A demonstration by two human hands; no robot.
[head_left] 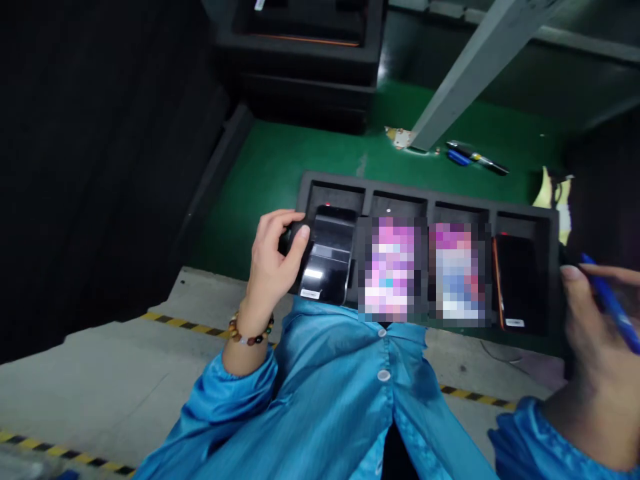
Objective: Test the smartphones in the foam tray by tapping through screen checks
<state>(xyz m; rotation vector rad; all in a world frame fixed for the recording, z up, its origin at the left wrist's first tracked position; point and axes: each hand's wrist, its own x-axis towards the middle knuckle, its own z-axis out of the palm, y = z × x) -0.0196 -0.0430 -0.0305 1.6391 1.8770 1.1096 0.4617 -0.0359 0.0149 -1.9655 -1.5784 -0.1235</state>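
Observation:
A black foam tray (367, 183) with several compartments lies in front of my body. My left hand (274, 257), with a beaded bracelet at the wrist, grips its left edge with thumb and fingers. Beside that hand, a dark phone (330, 257) with a small white label lies in the leftmost compartment. The two middle compartments hold things blurred into coloured blocks. An orange-edged phone (520, 283) with a dark screen lies in the rightmost one. My right hand (600, 333) holds a blue pen (613, 303), its thumb by the tray's right edge.
Stacked black foam trays (305, 73) stand at the back left of the green tabletop (280, 157). A grey metal post (465, 73) rises behind the tray. Near it lie a black marker (480, 159) and a blue cap (459, 157). Yellowish paper (544, 189) is at the right.

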